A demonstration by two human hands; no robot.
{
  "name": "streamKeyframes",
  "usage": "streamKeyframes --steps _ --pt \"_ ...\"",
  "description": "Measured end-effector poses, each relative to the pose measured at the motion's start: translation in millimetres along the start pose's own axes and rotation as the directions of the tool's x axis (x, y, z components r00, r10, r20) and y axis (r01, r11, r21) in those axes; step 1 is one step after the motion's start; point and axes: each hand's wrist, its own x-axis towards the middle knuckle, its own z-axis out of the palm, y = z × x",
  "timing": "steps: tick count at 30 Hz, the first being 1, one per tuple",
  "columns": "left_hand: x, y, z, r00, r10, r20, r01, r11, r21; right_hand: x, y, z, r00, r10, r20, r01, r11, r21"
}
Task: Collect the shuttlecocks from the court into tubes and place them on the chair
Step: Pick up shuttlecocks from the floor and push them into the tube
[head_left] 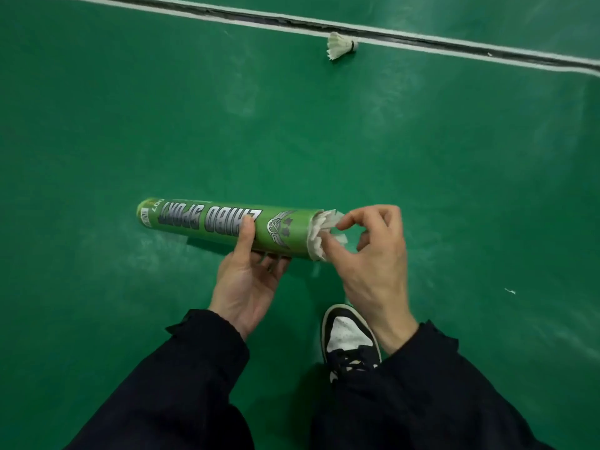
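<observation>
**Hands work a shuttlecock into a green tube on the court floor**

Left hand [245,284] grips a green shuttlecock tube [227,227] from beneath, thumb laid over the printed side and fingers curled round the underside, holding it almost level above the green court floor [454,177]. Its capped end points to the person's left; the open mouth faces right. At that mouth the right hand [373,254] pinches the white feathers of a shuttlecock [324,233] between thumb and forefinger, the other fingers loosely curled. The feather skirt juts out past the tube's rim, with the rest of it inside; how many more lie deeper in the tube cannot be told.

A second shuttlecock [341,46] lies on its side farther up the court, well apart from the tube, its cork end touching or just beside the white boundary line [454,43] that runs across the top of the view along a dark seam. A small white scrap [510,291] rests on the floor to the right. Dark sleeves cover both forearms, and a black-and-white shoe [349,339] stands on the floor just below the right hand.
</observation>
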Motion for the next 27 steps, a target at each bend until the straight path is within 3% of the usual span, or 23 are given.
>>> streamKeyframes --steps 2,4,6,8,9,11,13,15,18,22,27 --pt "-4.5 -0.9 -1.1 1.0 0.003 0.01 -0.003 1.0 -0.016 -7.7 -1.8 -4.4 0.995 -0.043 0.095 0.024 0.98 0.195" --pt "-8.9 -0.7 1.5 1.0 0.007 0.021 -0.007 0.999 -0.033 -18.3 -5.3 -6.0 0.956 -0.091 0.28 0.015 0.965 0.261" --pt "-14.5 -2.3 6.6 0.999 0.008 0.033 -0.007 1.0 -0.008 -25.3 -8.8 -4.4 0.874 -0.07 0.482 0.001 0.99 0.14" --pt "-18.7 -6.3 8.9 0.999 0.011 0.038 -0.012 1.0 0.027 -25.4 -9.0 0.8 0.829 0.002 0.559 0.011 1.0 -0.021" --pt "-19.6 -7.0 8.8 0.999 0.016 0.038 -0.018 0.999 0.034 -24.1 -8.7 4.0 0.831 0.039 0.556 -0.027 0.999 -0.031" --pt "-19.7 -4.9 7.9 0.999 0.026 0.044 -0.028 0.999 0.033 -24.9 -10.0 6.5 0.87 0.075 0.487 -0.144 0.984 0.106" --pt "-19.5 -0.6 9.8 0.998 0.032 0.05 -0.034 0.999 0.031 -29.0 -9.0 6.0 0.945 0.042 0.325 -0.114 0.971 0.208" --pt "-19.1 1.4 14.4 0.999 0.038 0.039 -0.04 0.999 0.037 -31.7 -11.3 4.0 0.973 0.014 0.229 -0.053 0.985 0.167" --pt "-16.9 6.4 29.0 0.996 0.015 0.082 -0.017 1.0 0.023 -16.1 -18.4 -2.9 0.95 0.035 0.311 -0.102 0.974 0.202" --pt "-21.1 41.9 75.5 0.997 0.017 0.074 -0.017 1.0 0.003 37.8 -61.3 -34.0 0.84 0.125 0.528 -0.233 0.962 0.143" --pt "-40.6 110.1 188.2 0.993 -0.031 0.113 0.03 0.999 0.011 107.6 -139.4 -105.5 0.944 0.224 0.242 -0.287 0.921 0.263"
